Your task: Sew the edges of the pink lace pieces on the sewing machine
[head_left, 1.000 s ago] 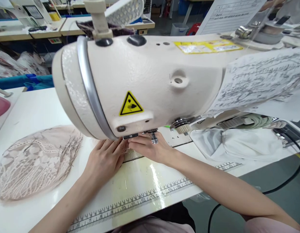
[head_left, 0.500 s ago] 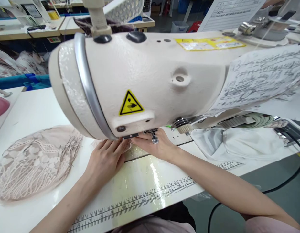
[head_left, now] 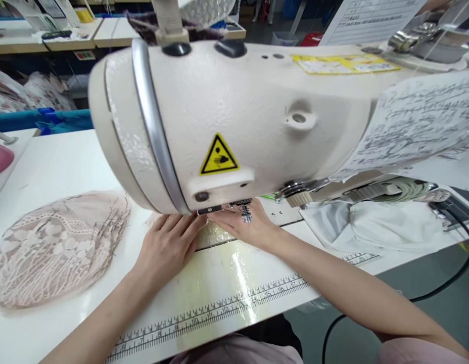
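My left hand (head_left: 168,240) lies palm down on the bed of a white sewing machine (head_left: 257,116), its fingers stretched out towards the needle area. Beneath its fingertips is a piece of pale pink lace fabric (head_left: 153,218), mostly hidden by the hand and the machine head. My right hand (head_left: 255,227) reaches in from the other side, fingers extended flat beside the same fabric, partly covered by the machine's metal fittings. The needle and both sets of fingertips are hidden under the head. Left of my hands rests a pale pink lace piece (head_left: 63,247) with loose thread ends.
A printed ruler (head_left: 204,318) runs along the table's front edge. White fabric pieces (head_left: 393,225) and a coil of green tape (head_left: 405,188) sit to the right. Handwritten paper (head_left: 420,121) hangs on the machine arm. A black cable (head_left: 442,290) loops at lower right.
The view has shifted a little, so the machine head appears farther right and slightly higher. Both hands stay at the fabric under the head, with hardly any movement.
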The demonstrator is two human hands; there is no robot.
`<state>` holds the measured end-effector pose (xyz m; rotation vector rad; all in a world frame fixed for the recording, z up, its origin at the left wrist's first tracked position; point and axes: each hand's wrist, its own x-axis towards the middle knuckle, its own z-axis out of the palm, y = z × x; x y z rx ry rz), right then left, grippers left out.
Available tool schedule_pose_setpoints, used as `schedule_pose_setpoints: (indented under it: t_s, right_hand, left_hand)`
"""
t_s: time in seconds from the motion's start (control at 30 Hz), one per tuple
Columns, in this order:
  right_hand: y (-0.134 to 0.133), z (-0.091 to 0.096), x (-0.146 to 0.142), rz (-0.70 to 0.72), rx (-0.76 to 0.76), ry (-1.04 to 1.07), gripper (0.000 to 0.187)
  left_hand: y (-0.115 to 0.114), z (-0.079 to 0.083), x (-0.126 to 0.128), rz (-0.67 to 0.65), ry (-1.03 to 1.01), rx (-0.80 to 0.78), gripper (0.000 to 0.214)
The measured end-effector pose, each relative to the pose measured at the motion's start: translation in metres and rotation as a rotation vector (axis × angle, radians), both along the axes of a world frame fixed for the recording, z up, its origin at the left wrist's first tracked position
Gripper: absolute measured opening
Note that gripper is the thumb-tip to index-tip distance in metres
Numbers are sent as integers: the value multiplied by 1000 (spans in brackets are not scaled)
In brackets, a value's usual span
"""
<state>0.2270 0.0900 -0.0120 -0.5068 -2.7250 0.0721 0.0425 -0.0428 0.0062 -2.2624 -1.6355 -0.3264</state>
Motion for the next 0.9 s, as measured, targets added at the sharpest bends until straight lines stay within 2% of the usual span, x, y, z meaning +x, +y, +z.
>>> schedule_pose_setpoints:
  t_s: [0.13,0.3,0.47,0.77,0.9]
  right_hand:
    - [-5,7,3,30,6,53,33]
    - [-9,4,2,53,-82,32,33]
    - [-14,3,0,34,-80,20,37]
    - [-12,0,-1,80,-98,26,39]
    - [-15,0,-2,25,-92,16,40]
  left_hand:
    - [-2,0,0,-67,14,40,29]
    - [-3,0,0,-39,25,64,27]
    - [-1,2,1,-10,18,68,27]
    - [-1,3,2,27,15,51,28]
    - [-1,2,2,29,19,47,29]
